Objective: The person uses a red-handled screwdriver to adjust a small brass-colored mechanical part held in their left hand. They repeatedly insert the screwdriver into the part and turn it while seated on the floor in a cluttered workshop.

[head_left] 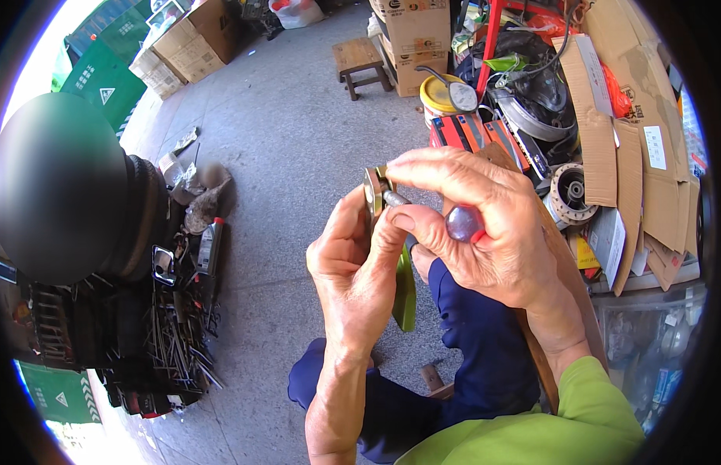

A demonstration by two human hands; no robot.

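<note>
My left hand [349, 287] is closed around a small brass-coloured metal fitting [374, 192], held upright at chest height. A long olive-green piece [404, 302] hangs below it, partly hidden by my left thumb. My right hand [484, 225] grips a tool with a translucent purplish, red-tinged handle [461, 223], probably a screwdriver. A short steel shaft or bolt [395, 200] lies between my right thumb and the fitting, and my right fingertips reach the fitting's top edge.
Scattered tools [182, 333] lie at left beside a dark, blurred round object [58, 186]. A wooden stool [357, 54] stands behind. Flattened cardboard [651, 194], a wheel hub [570, 194] and red-black boxes [461, 132] crowd the right. A wooden bench edge [562, 310] runs beside my leg.
</note>
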